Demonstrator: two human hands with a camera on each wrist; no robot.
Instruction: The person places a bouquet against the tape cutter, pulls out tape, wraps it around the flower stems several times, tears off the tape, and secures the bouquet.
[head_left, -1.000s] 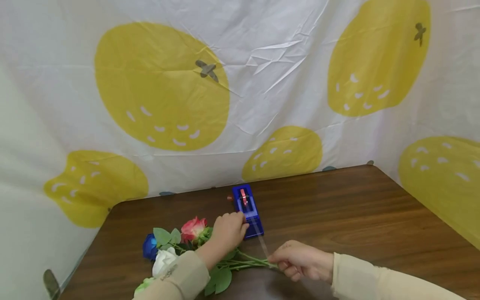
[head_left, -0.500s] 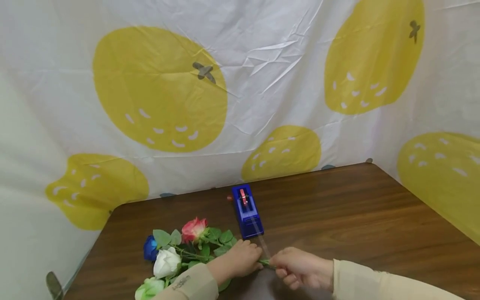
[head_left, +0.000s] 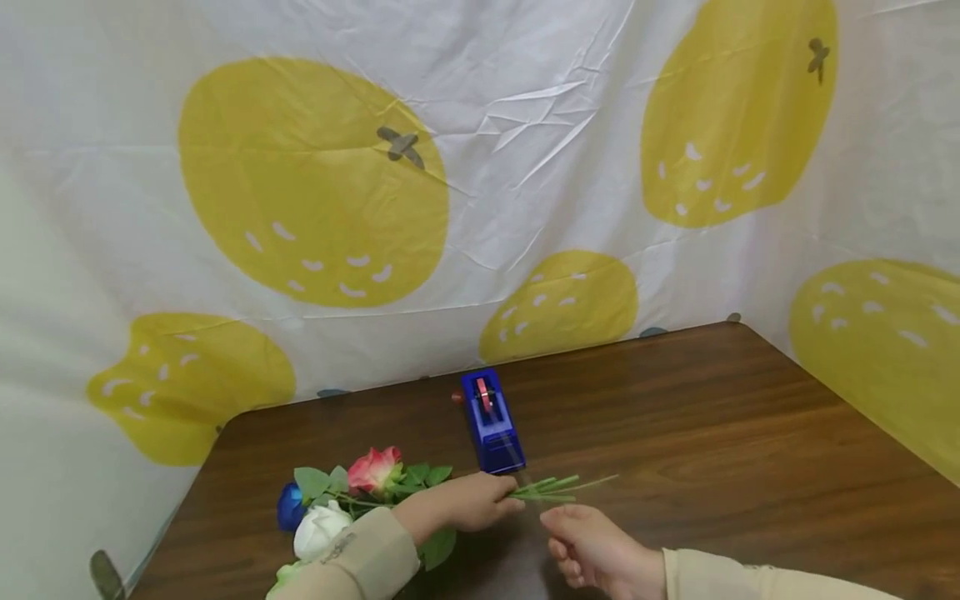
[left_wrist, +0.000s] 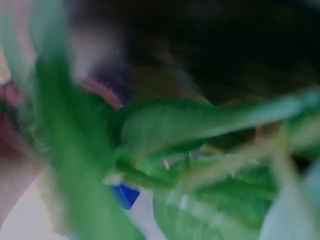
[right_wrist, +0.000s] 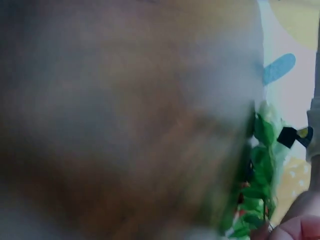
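My left hand [head_left: 472, 502] grips a bunch of artificial roses by the stems [head_left: 551, 489], whose cut ends stick out to the right past the fingers. A pink rose [head_left: 373, 469], a white rose [head_left: 321, 530], a blue rose [head_left: 290, 507] and a partly hidden pale green one lie left of the wrist. Fingers and thumb of my right hand [head_left: 600, 546] pinch the end of a clear tape strip [head_left: 524, 478], which is faint. That strip comes from a blue tape dispenser [head_left: 501, 454] and passes by the stems. Blurred leaves [left_wrist: 170, 125] fill the left wrist view.
Dark brown wooden table [head_left: 675, 417] lies under everything. Behind and beside it hangs a white curtain [head_left: 525, 192] printed with yellow fruit. The dispenser's red tape wheel [head_left: 484, 395] faces up near the back edge.
My left hand moved from near the dispenser down onto the stems, then lifted their ends away from the right hand and toward the dispenser. My right hand let go of the stem ends.
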